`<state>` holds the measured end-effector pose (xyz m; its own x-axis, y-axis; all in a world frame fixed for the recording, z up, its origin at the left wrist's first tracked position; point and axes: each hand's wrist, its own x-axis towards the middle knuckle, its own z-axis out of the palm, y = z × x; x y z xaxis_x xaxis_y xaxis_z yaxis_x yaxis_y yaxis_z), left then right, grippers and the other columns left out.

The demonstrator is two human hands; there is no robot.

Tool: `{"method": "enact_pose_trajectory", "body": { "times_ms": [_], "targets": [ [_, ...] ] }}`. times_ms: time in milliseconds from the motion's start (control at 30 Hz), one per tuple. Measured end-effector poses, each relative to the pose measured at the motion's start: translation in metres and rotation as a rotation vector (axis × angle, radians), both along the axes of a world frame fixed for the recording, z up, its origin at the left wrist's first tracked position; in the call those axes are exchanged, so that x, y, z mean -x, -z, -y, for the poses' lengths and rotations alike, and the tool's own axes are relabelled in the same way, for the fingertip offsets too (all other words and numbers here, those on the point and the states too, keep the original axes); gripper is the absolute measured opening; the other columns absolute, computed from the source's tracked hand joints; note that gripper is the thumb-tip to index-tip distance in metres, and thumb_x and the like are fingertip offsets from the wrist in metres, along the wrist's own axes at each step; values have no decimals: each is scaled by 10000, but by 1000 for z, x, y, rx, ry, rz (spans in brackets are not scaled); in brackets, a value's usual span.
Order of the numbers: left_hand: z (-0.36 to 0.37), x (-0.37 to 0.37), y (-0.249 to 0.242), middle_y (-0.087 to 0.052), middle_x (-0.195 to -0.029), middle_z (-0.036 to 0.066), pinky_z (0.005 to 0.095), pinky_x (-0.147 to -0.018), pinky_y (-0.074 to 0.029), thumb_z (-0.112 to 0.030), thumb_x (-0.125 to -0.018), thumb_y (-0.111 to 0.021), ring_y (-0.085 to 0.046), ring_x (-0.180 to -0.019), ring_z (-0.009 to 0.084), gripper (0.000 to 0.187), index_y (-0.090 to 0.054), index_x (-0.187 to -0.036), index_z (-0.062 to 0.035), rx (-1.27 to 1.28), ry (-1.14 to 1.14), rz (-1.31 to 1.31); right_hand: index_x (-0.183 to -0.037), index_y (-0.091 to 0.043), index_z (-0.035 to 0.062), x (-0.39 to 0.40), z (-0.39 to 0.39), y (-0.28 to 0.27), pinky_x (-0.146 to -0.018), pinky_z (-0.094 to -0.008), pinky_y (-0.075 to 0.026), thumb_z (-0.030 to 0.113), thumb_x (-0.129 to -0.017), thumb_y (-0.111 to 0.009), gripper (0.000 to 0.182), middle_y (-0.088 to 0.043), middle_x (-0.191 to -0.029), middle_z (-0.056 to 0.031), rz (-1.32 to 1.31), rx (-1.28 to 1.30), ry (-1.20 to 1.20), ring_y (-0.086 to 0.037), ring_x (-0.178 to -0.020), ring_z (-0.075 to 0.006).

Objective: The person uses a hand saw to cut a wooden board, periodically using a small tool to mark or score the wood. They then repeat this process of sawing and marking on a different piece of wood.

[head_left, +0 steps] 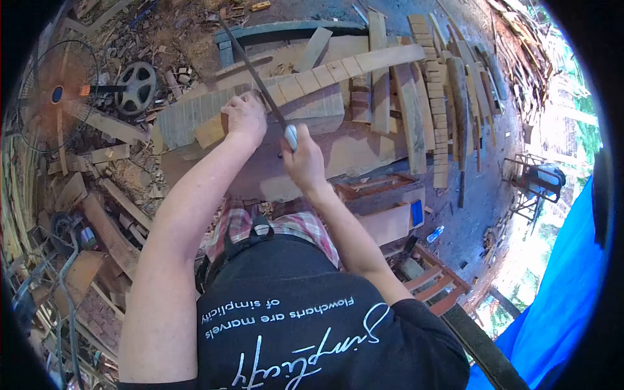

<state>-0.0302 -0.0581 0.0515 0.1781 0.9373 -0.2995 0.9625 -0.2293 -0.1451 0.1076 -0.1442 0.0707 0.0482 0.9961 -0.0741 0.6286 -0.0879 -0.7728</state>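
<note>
A long, slightly curved wooden strip (335, 70) with several crosswise lines lies over a thick wooden block (188, 118) on the bench. My left hand (246, 117) presses on the strip near its left end, fingers bent over it. In my right hand (304, 156) is the pale handle of a saw (250, 65), its long thin blade pointing up and left. The blade crosses the strip just right of my left hand's fingers. Whether its edge is inside a cut is too small to tell.
Planks and notched strips (434, 110) lie right of the block. A fan (57, 95) and a spoked wheel (138, 88) stand at the left among wood scraps. A plastic bottle (435, 234) lies on the floor at the right, and a blue sheet (552, 292) hangs beyond it.
</note>
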Motion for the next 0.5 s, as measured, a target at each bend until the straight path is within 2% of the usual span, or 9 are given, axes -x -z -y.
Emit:
{"method": "enact_pose_trajectory", "body": {
  "times_ms": [100, 200, 300, 333, 433, 500],
  "targets": [
    [-7, -4, -4, -520, -1113, 232, 593, -790, -477, -182, -844, -542, -541, -963, 418, 393, -556, -1145, 71, 10, -22, 46, -972, -470, 47, -8, 24, 5, -652, -507, -442, 196, -869, -604, 225, -586, -845, -241, -48, -70, 17, -564, -806, -467],
    [-6, -5, -4, -521, -1121, 232, 592, -794, -480, -176, -850, -533, -537, -977, 421, 379, -565, -1149, 54, 75, -47, 22, -898, -524, 35, -42, 108, -11, -621, -453, -468, 192, -873, -635, 194, -587, -797, -217, 2, -82, 36, -598, -786, -432],
    [-3, -3, -6, -518, -1129, 231, 598, -805, -477, -175, -856, -525, -530, -992, 421, 380, -563, -1159, 51, 59, -9, -3, -858, -529, 35, -57, 146, 12, -621, -429, -476, 184, -868, -650, 192, -586, -796, -208, -90, 27, 107, -608, -776, -416],
    [-4, -3, -7, -517, -1132, 231, 598, -805, -477, -177, -858, -523, -529, -994, 420, 382, -562, -1160, 53, 56, -5, 17, -896, -516, 44, -47, 121, 0, -629, -448, -470, 189, -872, -635, 188, -587, -814, -210, -68, -55, 74, -596, -779, -425],
    [-7, 1, -4, -517, -1137, 231, 600, -804, -478, -178, -864, -516, -530, -994, 416, 382, -561, -1163, 54, 59, 10, 22, -964, -491, 49, -13, 33, 8, -645, -485, -455, 188, -879, -601, 196, -584, -830, -218, -33, -37, 19, -573, -794, -448],
    [-5, 2, -4, -518, -1139, 229, 600, -802, -478, -179, -867, -511, -531, -992, 413, 380, -561, -1165, 52, 64, 29, 15, -984, -484, 51, -3, 16, 7, -648, -496, -449, 187, -880, -593, 203, -581, -832, -222, 6, -73, 27, -566, -800, -455]
  ]
}}
